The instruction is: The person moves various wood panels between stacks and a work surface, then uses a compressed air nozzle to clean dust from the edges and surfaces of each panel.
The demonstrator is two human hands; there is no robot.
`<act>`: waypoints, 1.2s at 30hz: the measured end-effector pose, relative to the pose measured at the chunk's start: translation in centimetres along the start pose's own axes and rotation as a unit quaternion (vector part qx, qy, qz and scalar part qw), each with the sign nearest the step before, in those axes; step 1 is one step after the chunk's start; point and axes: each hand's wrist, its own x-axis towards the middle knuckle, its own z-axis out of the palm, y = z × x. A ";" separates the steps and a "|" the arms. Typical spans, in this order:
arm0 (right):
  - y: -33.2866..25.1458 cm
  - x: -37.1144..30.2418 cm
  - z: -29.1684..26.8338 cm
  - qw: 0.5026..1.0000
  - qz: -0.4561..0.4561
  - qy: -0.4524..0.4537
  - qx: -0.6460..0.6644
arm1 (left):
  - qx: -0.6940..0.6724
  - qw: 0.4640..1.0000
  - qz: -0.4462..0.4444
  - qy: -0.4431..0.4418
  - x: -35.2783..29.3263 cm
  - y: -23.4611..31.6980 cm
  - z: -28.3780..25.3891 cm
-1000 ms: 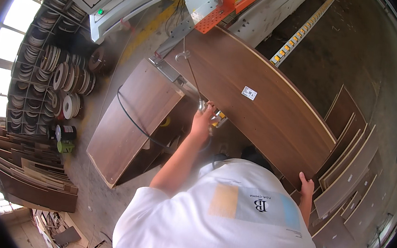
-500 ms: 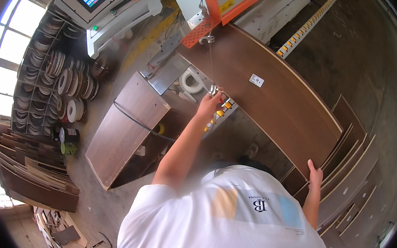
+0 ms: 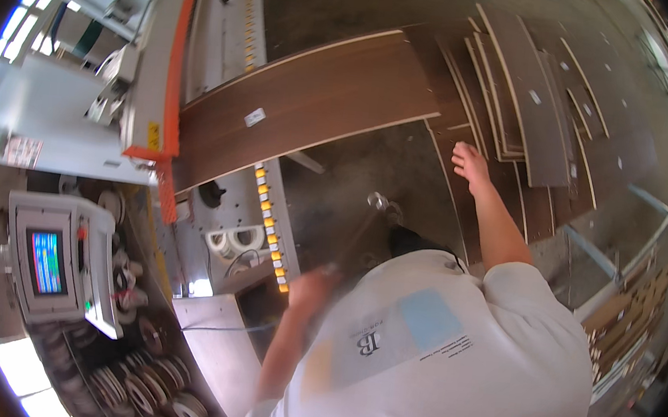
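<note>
Seen from above through a wide, curved lens, a person in a white T-shirt (image 3: 448, 356) stands beside a woodworking machine. Their left hand (image 3: 312, 288) is blurred by motion and appears closed around the handle of a long thin tool (image 3: 357, 231) with a metal head, which slants up and to the right over the grey floor; how tightly the fingers close cannot be made out through the blur. The left hand hangs just beside a rail of small yellow rollers (image 3: 269, 226) running along the edge of the machine's grey table (image 3: 232, 199). Their right hand (image 3: 471, 164) is stretched forward, fingers spread loosely and holding nothing, close to the near edge of a stack of dark boards (image 3: 521, 106); whether it rests on the wood cannot be told. A long dark brown board (image 3: 312, 106) with a pale edge and a small white label lies across the machine, one end under the orange and white housing (image 3: 167, 64), the other end reaching towards the stack. To the left stands a grey control box with a lit screen (image 3: 47, 261). Below it, rolls of edging tape (image 3: 149, 376) sit in rows.
</note>
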 end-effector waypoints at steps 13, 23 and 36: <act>20.1 -15.0 -23.7 0.961 0.116 0.205 0.142 | -0.147 0.949 0.232 -0.153 7.1 -6.9 22.4; 19.5 -0.7 -33.8 0.945 0.074 0.272 0.167 | -0.064 0.985 0.041 -0.152 5.1 12.8 14.6; 15.6 15.2 -37.9 0.927 0.129 0.292 0.198 | -0.182 0.971 -0.138 -0.074 9.3 24.9 15.4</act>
